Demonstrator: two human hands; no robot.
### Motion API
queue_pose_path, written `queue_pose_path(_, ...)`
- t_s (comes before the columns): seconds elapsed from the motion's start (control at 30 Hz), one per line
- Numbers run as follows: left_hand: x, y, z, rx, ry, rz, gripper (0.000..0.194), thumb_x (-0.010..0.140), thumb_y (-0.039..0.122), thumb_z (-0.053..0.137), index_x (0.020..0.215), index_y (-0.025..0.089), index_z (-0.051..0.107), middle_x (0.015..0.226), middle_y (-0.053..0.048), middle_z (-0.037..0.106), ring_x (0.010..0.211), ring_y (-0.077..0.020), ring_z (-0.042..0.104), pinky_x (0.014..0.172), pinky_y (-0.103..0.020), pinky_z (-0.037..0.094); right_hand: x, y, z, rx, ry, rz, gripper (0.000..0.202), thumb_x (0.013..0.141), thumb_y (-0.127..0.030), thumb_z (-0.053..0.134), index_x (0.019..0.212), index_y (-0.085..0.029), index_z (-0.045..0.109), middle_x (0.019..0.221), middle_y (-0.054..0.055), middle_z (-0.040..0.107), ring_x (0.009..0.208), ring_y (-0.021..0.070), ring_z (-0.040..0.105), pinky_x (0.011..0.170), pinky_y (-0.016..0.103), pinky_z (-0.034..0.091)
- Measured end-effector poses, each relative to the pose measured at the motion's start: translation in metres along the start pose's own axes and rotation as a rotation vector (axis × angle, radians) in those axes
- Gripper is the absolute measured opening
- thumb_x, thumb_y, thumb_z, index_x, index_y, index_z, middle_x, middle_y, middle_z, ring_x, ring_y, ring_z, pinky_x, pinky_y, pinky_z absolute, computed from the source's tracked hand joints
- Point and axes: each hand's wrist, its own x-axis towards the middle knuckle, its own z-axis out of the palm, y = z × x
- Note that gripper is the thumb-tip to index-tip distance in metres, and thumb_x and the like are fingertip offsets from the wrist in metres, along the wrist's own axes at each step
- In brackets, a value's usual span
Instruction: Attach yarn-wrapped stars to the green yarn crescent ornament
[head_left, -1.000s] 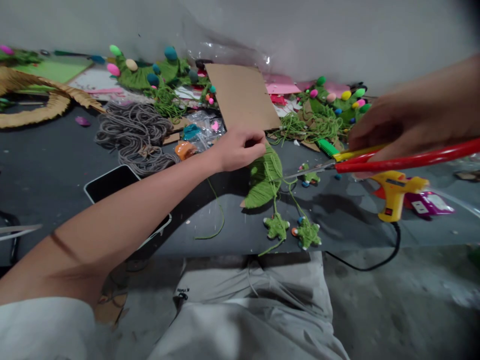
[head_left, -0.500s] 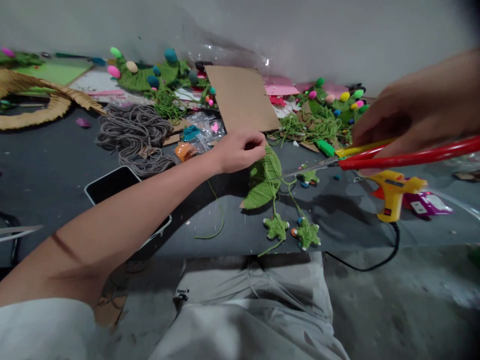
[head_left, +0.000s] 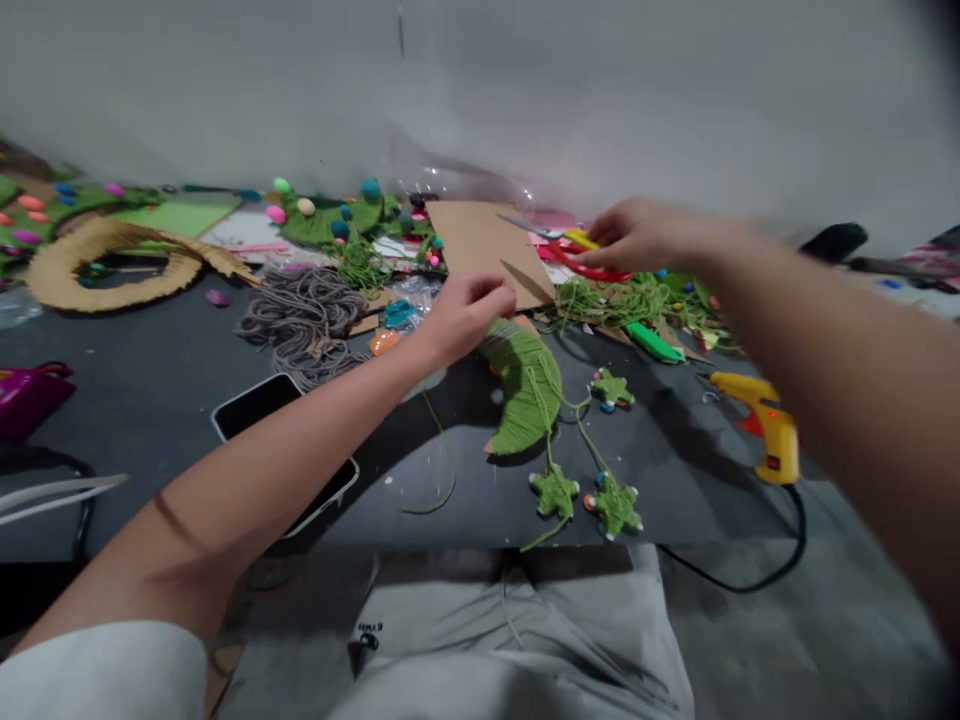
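My left hand [head_left: 472, 312] is closed at the upper end of a crescent [head_left: 529, 395] wrapped in green yarn, which it holds on the table. From the crescent hang green yarn strands tied to small green yarn stars [head_left: 616, 505], which lie flat with small coloured balls beside them. My right hand [head_left: 637, 238] grips the handles of scissors [head_left: 581, 240] with yellow and red handles. Their blades point left above a brown cardboard sheet [head_left: 480, 235]. A loose green yarn end [head_left: 450, 470] curls left of the crescent.
A yellow glue gun [head_left: 772, 435] lies at right, its cord over the front edge. A green cutter [head_left: 652, 342] is near green yarn scraps [head_left: 645, 300]. Left are grey cord [head_left: 307, 315], a phone [head_left: 259, 405] under my forearm and a tan braided ring [head_left: 112, 270].
My right hand has carried the scissors from the right of the crescent back and left, over the cardboard. My left hand stays at the crescent's upper end. The view has shifted.
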Motion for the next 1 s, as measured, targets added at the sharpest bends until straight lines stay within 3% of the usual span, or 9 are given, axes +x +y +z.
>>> queue_pose_path(0.1, 0.001, 0.028, -0.021, 0.293, -0.365, 0.073, 0.019, 0.084, 0.025, 0.056, 0.069, 0.017, 0.064, 0.063, 0.001, 0.055, 0.061, -0.0122, 0.045, 0.060, -0.028, 0.031, 0.039, -0.014, 0.045, -0.027, 0.116, -0.008, 0.028, 0.101, -0.036, 0.068, 0.109, -0.010, 0.072, 0.105, 0.012, 0.073, 0.092, 0.0196, 0.064, 0.089, 0.037, 0.053)
queue_pose_path(0.2, -0.005, 0.053, -0.042, 0.564, -0.660, 0.025, 0.023, 0.092, 0.028, 0.058, 0.079, 0.016, 0.072, 0.068, -0.001, 0.065, 0.059, -0.0118, 0.049, 0.059, -0.028, 0.032, 0.067, -0.018, 0.074, -0.004, 0.189, -0.025, 0.024, 0.099, -0.032, 0.068, 0.109, -0.010, 0.073, 0.101, 0.014, 0.073, 0.087, 0.0213, 0.063, 0.080, 0.035, 0.048)
queue_pose_path(0.3, -0.017, 0.052, -0.057, 0.618, -0.701, -0.010, 0.025, 0.095, 0.030, 0.057, 0.085, 0.016, 0.075, 0.070, -0.002, 0.068, 0.059, -0.0122, 0.053, 0.059, -0.028, 0.034, 0.080, -0.013, 0.091, 0.021, 0.210, -0.037, 0.023, 0.099, -0.031, 0.068, 0.108, -0.010, 0.073, 0.105, 0.015, 0.073, 0.092, 0.0223, 0.065, 0.084, 0.037, 0.051)
queue_pose_path(0.5, -0.049, 0.004, -0.076, 0.558, -0.592, -0.033, 0.020, 0.095, 0.029, 0.061, 0.094, 0.017, 0.076, 0.089, -0.005, 0.076, 0.075, -0.0142, 0.066, 0.068, -0.025, 0.044, 0.081, -0.011, 0.090, 0.085, 0.219, -0.061, 0.032, 0.101, -0.037, 0.069, 0.122, -0.014, 0.069, 0.122, 0.010, 0.070, 0.109, 0.0216, 0.068, 0.099, 0.044, 0.058)
queue_pose_path(0.6, -0.064, -0.011, -0.080, 0.473, -0.398, 0.005, 0.027, 0.099, 0.035, 0.058, 0.091, 0.016, 0.074, 0.084, -0.005, 0.074, 0.071, -0.0130, 0.063, 0.066, -0.024, 0.046, 0.054, -0.021, 0.081, 0.142, 0.318, -0.100, 0.025, 0.100, -0.026, 0.065, 0.121, -0.014, 0.071, 0.122, 0.013, 0.072, 0.110, 0.0220, 0.067, 0.099, 0.037, 0.052)
queue_pose_path(0.7, -0.073, -0.016, -0.082, 0.485, -0.394, 0.076, 0.022, 0.099, 0.031, 0.060, 0.090, 0.017, 0.075, 0.083, -0.004, 0.074, 0.069, -0.0121, 0.062, 0.067, -0.024, 0.046, -0.003, -0.031, 0.077, 0.301, 0.437, -0.184, 0.018, 0.100, -0.027, 0.062, 0.105, -0.014, 0.073, 0.103, 0.010, 0.074, 0.091, 0.0185, 0.065, 0.083, 0.032, 0.050)
queue_pose_path(0.77, -0.075, -0.015, -0.084, 0.493, -0.398, 0.104, 0.021, 0.100, 0.030, 0.060, 0.091, 0.017, 0.074, 0.084, -0.004, 0.074, 0.071, -0.0124, 0.063, 0.067, -0.024, 0.046, -0.050, -0.033, 0.082, 0.437, 0.317, -0.281, 0.022, 0.096, -0.033, 0.068, 0.081, -0.017, 0.069, 0.078, 0.003, 0.069, 0.071, 0.0145, 0.058, 0.069, 0.030, 0.044)
queue_pose_path(0.87, -0.075, -0.005, -0.086, 0.519, -0.415, 0.121, 0.021, 0.101, 0.030, 0.059, 0.093, 0.017, 0.073, 0.088, -0.005, 0.074, 0.075, -0.0134, 0.066, 0.071, -0.025, 0.048, -0.114, -0.029, 0.099, 0.410, 0.020, -0.344, 0.035, 0.097, -0.047, 0.067, 0.076, -0.019, 0.065, 0.070, -0.001, 0.063, 0.064, 0.0125, 0.052, 0.062, 0.029, 0.038)
queue_pose_path(1.0, -0.074, 0.019, -0.074, 0.517, -0.470, 0.111, 0.022, 0.103, 0.029, 0.057, 0.105, 0.017, 0.075, 0.099, -0.007, 0.074, 0.085, -0.0151, 0.067, 0.067, -0.023, 0.047, -0.153, -0.024, 0.122, 0.294, -0.001, -0.270, 0.038, 0.095, -0.056, 0.069, 0.085, -0.020, 0.064, 0.082, 0.000, 0.066, 0.073, 0.0148, 0.055, 0.067, 0.030, 0.038)
